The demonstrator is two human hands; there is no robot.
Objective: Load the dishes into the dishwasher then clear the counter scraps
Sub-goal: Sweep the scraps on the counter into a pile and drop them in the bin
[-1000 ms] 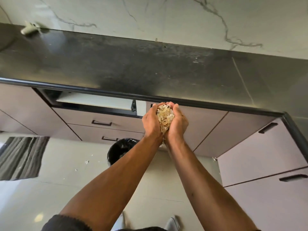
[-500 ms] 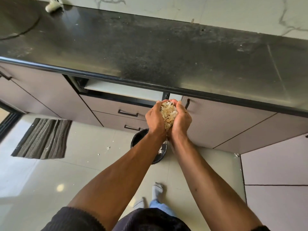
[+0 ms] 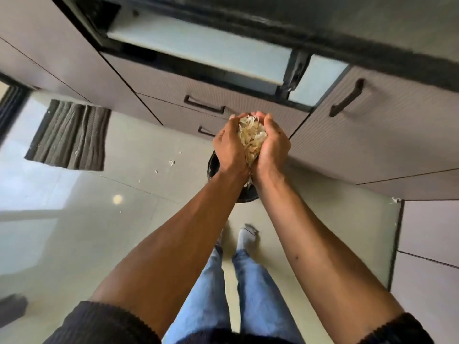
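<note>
Two cupped hands, left hand point(image 3: 229, 142) and right hand point(image 3: 273, 142), clasp a heap of pale shredded vegetable scraps point(image 3: 251, 139). They have come away from the dark stone counter point(image 3: 372, 26) and now hang over the round black bin point(image 3: 214, 165), so dropping looks next.
</note>
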